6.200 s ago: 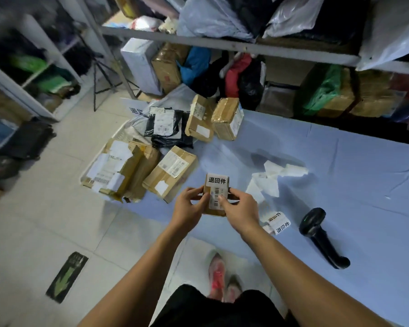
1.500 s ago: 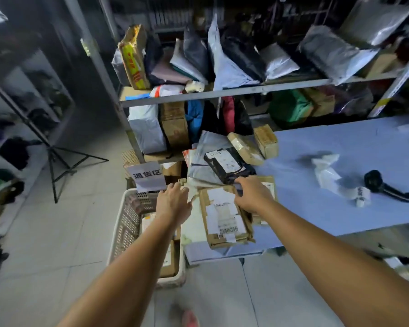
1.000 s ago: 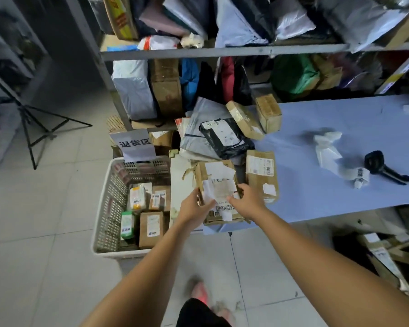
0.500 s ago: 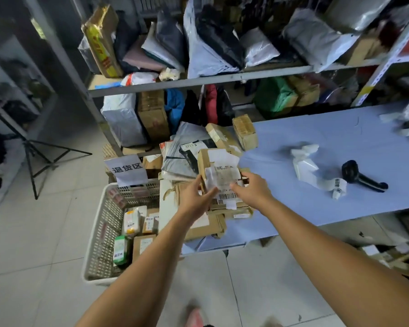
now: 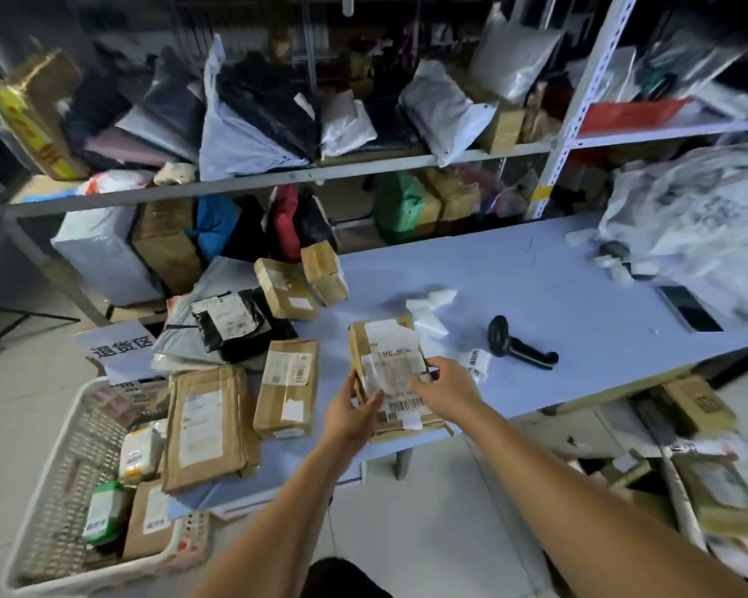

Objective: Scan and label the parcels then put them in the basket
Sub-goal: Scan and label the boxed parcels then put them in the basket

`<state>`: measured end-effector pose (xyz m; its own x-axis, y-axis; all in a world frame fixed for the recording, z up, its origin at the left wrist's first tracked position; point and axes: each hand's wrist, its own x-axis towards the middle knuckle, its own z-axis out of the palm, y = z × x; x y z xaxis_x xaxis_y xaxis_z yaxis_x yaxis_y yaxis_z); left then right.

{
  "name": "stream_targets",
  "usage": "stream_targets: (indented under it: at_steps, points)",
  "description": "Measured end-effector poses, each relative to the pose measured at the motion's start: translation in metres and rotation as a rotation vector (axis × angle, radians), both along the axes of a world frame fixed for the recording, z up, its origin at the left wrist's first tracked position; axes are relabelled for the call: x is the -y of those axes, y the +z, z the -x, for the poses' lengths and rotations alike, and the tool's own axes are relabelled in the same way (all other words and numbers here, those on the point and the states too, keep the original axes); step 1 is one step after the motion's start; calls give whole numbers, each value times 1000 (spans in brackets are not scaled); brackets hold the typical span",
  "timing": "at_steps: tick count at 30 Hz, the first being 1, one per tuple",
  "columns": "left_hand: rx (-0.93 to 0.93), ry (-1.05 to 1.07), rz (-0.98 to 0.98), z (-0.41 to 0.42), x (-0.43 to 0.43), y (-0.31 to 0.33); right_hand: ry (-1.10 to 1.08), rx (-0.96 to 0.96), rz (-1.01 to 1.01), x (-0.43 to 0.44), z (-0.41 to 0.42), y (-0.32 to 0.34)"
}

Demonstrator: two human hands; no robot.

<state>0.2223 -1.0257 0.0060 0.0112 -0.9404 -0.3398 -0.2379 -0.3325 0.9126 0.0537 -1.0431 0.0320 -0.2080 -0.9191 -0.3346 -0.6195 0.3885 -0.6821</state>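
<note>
Parcel (image 5: 391,373): brown carton, papered with old labels. It has been carried from the pile beside the basket (image 5: 70,468) to the near edge of the surface (image 5: 558,287), near the scanner (image 5: 517,345). Left hand (image 5: 348,410) and right hand (image 5: 443,388) are curled round its opposite sides. Judged unscanned; scanning and labelling fall due next.

Head-worn view, downward over table (image 5: 536,287)
</note>
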Motion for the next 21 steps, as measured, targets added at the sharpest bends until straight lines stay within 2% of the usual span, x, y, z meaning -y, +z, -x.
stream_targets:
  at_steps: [10,21]
  points:
    - [48,-81,13,49,51,-48,14,-15,-90,50,50,-46]
    - [125,46,12,69,78,-96,72,31,-140,87,74,-96]
